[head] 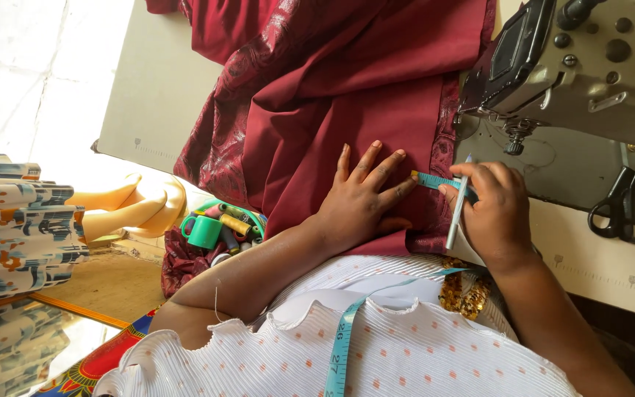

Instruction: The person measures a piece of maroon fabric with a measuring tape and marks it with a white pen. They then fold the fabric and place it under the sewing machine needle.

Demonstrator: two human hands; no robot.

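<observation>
My left hand [361, 198] lies flat with fingers spread on maroon fabric [347, 95] spread over the sewing table. My right hand [490, 209] grips a white marking pencil [458, 209] and pinches the end of a light blue tape measure [429, 179] against the fabric's patterned edge. The tape's other part hangs round my neck over my white blouse [343, 345]. The left fingertips touch the tape's end.
A grey sewing machine [582, 66] stands at the upper right on the pale table [156, 95]. Black scissors [622, 206] lie beside it. A green container of thread spools [218, 224] sits below the fabric. A mannequin part [130, 206] and printed cloth [16, 220] are at left.
</observation>
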